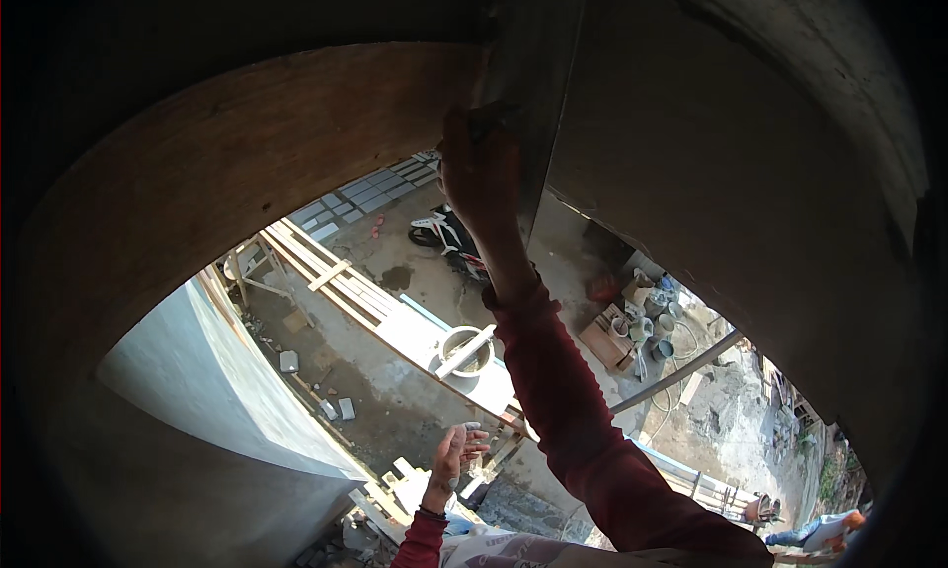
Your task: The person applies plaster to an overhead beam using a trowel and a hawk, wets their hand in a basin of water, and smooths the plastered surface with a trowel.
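Observation:
My right hand (479, 173), in a red sleeve, is raised against a grey vertical band (533, 64) beside the curved brown board (257, 123). Its fingers are wrapped round a small dark tool (494, 119), whose shape is hard to make out in shadow. My left hand (456, 454) is lower, at bottom centre, with its fingers apart and slightly curled and pale grey smears on them. Below, a round bucket (450, 365) with a pale board across it stands on the plank platform (346, 282).
A curved grey wall (207, 390) is at left and a dark surface (711, 173) at right. Far below are a motorbike (444, 237), stacked tiles (365, 193), several buckets and tools (642, 326), and a pole (681, 370). Another person (820, 533) is at bottom right.

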